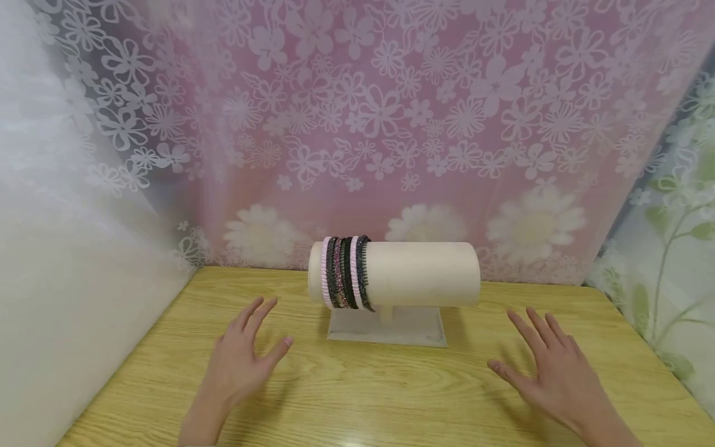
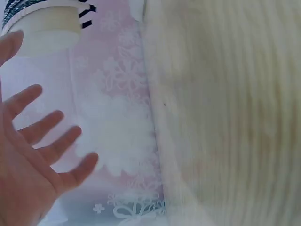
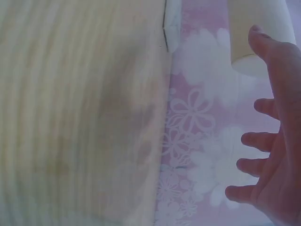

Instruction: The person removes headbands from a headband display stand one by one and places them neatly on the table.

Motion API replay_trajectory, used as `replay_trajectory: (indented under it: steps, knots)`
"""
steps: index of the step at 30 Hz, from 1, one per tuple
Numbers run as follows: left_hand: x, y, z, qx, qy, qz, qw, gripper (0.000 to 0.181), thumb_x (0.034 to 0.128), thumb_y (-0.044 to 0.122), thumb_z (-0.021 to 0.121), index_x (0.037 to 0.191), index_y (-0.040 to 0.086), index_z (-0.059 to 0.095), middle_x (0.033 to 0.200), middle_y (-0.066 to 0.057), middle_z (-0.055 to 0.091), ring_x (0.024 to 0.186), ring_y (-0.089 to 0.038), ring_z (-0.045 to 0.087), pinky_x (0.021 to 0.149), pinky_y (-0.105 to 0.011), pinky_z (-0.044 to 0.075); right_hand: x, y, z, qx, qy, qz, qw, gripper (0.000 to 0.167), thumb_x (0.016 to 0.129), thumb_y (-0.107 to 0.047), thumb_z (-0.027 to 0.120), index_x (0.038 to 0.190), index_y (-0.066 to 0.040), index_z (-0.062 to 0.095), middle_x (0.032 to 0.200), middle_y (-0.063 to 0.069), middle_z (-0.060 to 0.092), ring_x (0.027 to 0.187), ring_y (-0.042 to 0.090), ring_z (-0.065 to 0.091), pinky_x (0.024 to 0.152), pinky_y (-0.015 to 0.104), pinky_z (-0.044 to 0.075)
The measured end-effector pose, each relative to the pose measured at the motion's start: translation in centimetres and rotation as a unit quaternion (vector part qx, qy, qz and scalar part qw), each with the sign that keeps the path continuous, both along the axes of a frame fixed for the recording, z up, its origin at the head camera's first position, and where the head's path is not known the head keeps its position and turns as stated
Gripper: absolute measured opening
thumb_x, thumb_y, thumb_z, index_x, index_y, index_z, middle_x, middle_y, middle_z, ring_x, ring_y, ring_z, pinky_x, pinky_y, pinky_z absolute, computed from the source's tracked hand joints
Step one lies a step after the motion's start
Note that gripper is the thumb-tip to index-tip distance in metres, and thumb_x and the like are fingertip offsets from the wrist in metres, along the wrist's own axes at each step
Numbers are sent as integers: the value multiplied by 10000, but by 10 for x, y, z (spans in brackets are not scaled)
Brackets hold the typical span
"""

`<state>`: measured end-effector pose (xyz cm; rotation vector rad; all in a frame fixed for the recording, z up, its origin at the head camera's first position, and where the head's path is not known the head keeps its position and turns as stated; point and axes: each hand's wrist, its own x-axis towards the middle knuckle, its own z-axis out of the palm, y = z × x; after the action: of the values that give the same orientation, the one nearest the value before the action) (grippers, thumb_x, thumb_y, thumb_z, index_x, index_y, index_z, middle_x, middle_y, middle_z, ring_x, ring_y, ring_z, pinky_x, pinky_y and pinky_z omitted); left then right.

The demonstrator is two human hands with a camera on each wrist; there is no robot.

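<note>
A cream padded roll (image 1: 421, 273) lies level on its stand, whose flat pale base (image 1: 385, 329) rests on the table. Around its left part sit several hair bands (image 1: 343, 273) side by side, in pink, black and dark glitter, some with comb-like teeth. My left hand (image 1: 237, 363) hovers left of the stand, fingers spread, holding nothing. To the right, my right hand (image 1: 558, 372) is likewise spread and touches nothing. The left wrist view catches the banded end of the roll (image 2: 51, 33) beyond the thumb; the right wrist view has the bare end (image 3: 256, 33).
The stand is on a yellow wood-grain table (image 1: 357, 397). Behind it hangs a pink curtain (image 1: 357, 124) with white flowers. A whitish sheet (image 1: 72, 217) borders the left side, and a leaf-patterned one (image 1: 670, 261) the right.
</note>
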<state>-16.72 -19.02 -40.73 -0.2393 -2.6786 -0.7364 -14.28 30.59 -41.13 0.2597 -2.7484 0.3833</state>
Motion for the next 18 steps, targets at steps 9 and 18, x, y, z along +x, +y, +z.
replay_trajectory:
  steps: [9,18]
  knots:
    - [-16,12,6,1813,552,-646,9798,487,974,259,707,1438,279,560,1405,-30,594,1242,-266,614,959,-562,508,-13,-11,19,-237,1808,850,9796,861,754,-504,859,1473,-138,557,1461,247,545,1348,520,479,883,722,450]
    - [-36,25,19,2293,318,-1085,9668,475,1020,297,643,1476,306,511,1438,0,583,1229,-260,650,974,-548,527,-29,-32,42,-130,2639,1258,9562,841,931,-746,509,1380,-44,622,1419,244,582,1338,479,508,1135,562,390]
